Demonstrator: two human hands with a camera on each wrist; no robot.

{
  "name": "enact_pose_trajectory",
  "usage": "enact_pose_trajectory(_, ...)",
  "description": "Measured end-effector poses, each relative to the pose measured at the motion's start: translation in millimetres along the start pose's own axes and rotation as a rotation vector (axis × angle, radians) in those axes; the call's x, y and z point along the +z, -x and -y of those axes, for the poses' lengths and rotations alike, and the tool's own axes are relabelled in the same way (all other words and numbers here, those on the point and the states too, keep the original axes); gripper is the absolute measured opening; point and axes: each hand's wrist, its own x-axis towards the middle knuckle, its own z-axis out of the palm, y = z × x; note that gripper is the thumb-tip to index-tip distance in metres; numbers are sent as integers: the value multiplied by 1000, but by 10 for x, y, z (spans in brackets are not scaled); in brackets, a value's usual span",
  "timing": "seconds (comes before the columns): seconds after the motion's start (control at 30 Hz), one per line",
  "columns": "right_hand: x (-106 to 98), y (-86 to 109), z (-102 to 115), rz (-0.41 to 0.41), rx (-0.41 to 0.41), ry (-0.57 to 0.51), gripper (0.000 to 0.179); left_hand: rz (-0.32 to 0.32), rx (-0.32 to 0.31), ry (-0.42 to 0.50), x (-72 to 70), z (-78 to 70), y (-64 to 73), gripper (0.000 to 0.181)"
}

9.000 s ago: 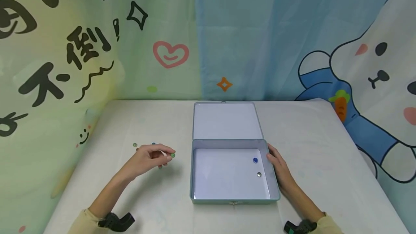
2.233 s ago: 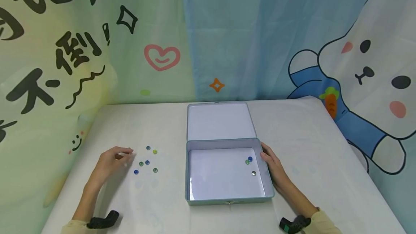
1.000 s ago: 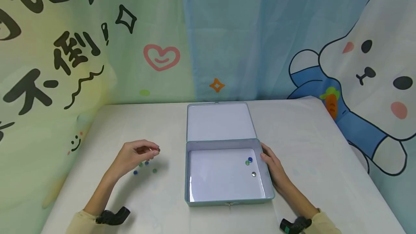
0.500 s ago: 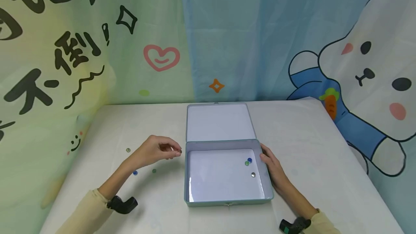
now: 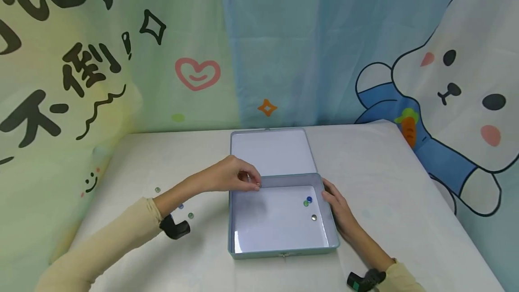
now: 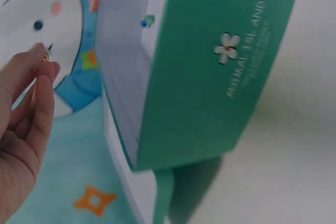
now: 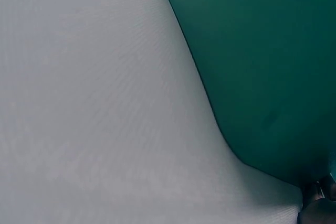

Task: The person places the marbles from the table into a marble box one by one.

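My left hand [image 5: 239, 177] is over the back left part of an open green tin box [image 5: 284, 253]. Between thumb and fingertips it pinches a small clear marble with an orange tint [image 6: 48, 56]. A blue marble [image 5: 309, 199], a green marble [image 5: 306, 203] and a clear marble [image 5: 314, 217] lie on the box floor near its right wall. My right hand [image 5: 342, 208] rests against the right side of the box, fingers laid along the wall near the rim. In the right wrist view only bits of its fingers [image 7: 317, 211] show at the corner.
Left of the box, a pale green marble [image 5: 157, 189], a blue marble [image 5: 180, 206] and another green marble [image 5: 190, 215] lie on the white cloth; the left forearm partly covers that area. The box lid [image 5: 271, 150] is folded back toward the printed curtain [image 5: 279, 48].
The left hand has picked up a marble from the table and moved right, over the box. Since the oldest frame a green marble has joined those inside. The right hand stays put.
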Motion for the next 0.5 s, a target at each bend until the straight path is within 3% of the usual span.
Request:
enact_pose_trajectory(0.23,19,-12,-15,7,0,21,55,130,30,-12,136,-52,-309,8)
enact_pose_trajectory(0.43,5,-8,-17,-6,-1,35,54,163,73,-71,274,-84,-526,8)
enact_pose_trajectory(0.5,3,-3,-17,-6,2,33,54,166,67,-52,323,-101,-600,10)
